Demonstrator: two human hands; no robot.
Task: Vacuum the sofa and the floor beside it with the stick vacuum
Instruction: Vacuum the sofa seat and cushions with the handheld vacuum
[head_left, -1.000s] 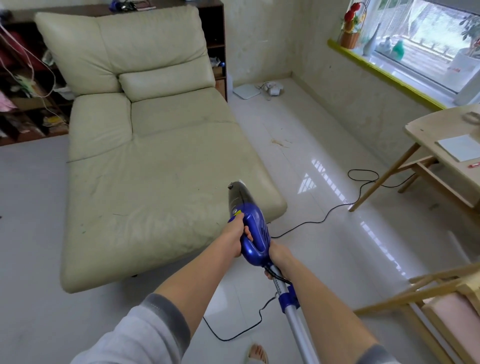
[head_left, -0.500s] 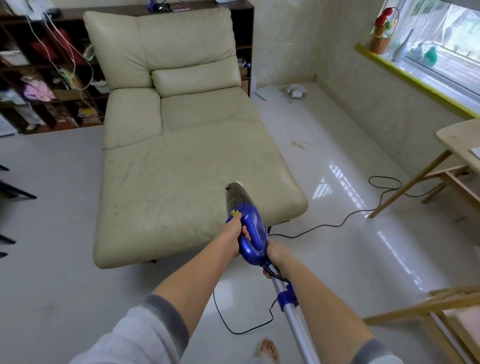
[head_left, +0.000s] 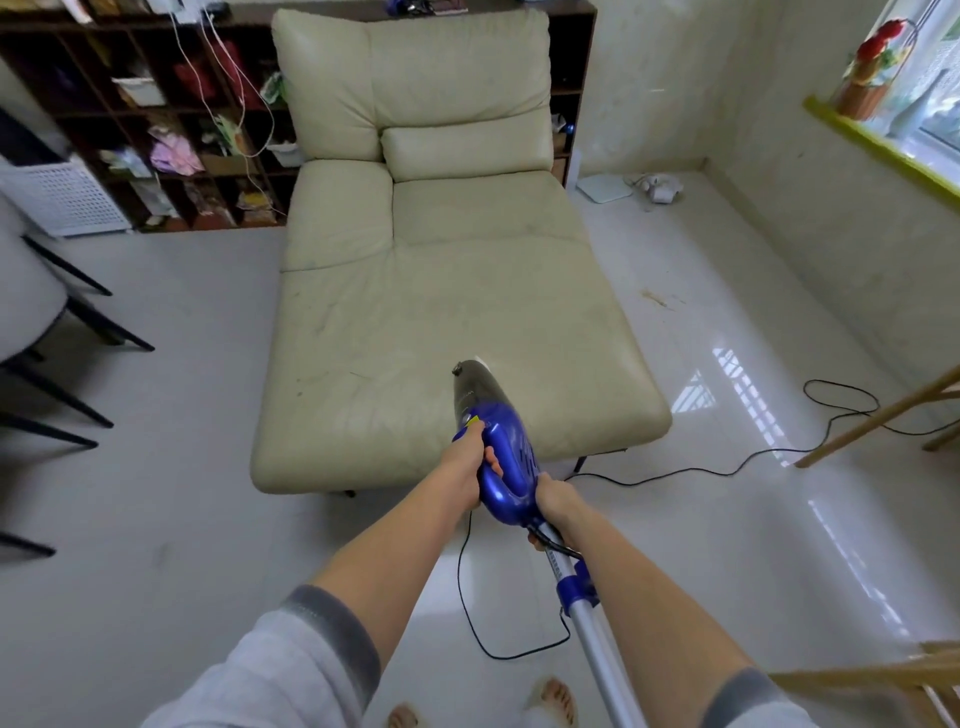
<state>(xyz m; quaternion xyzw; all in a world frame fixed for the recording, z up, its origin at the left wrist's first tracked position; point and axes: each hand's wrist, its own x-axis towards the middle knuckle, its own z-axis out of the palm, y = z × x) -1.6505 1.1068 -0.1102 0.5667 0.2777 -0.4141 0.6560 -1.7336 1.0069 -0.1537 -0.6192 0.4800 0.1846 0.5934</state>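
Observation:
The blue stick vacuum (head_left: 506, 457) points its dark nose at the front edge of the cream sofa (head_left: 441, 322). My left hand (head_left: 470, 462) grips the vacuum's blue handle loop. My right hand (head_left: 553, 501) holds the rear of the body where the silver tube (head_left: 592, 639) joins it. The tube runs back toward me at the lower right. The vacuum's black cord (head_left: 701, 470) trails across the glossy floor to the right, and a loop of it lies near my feet. Brown debris (head_left: 657, 299) lies on the floor right of the sofa.
A dark shelf unit (head_left: 156, 130) full of items stands behind the sofa. Black chair legs (head_left: 67, 332) stand at the left. Wooden furniture legs (head_left: 878, 415) reach in at the right, a wooden frame (head_left: 883, 675) at the lower right. A white box (head_left: 602, 187) and adapter lie by the far wall.
The view has swung left, so the sofa now sits in the middle and the chair legs appear. Both hands keep the same hold on the vacuum.

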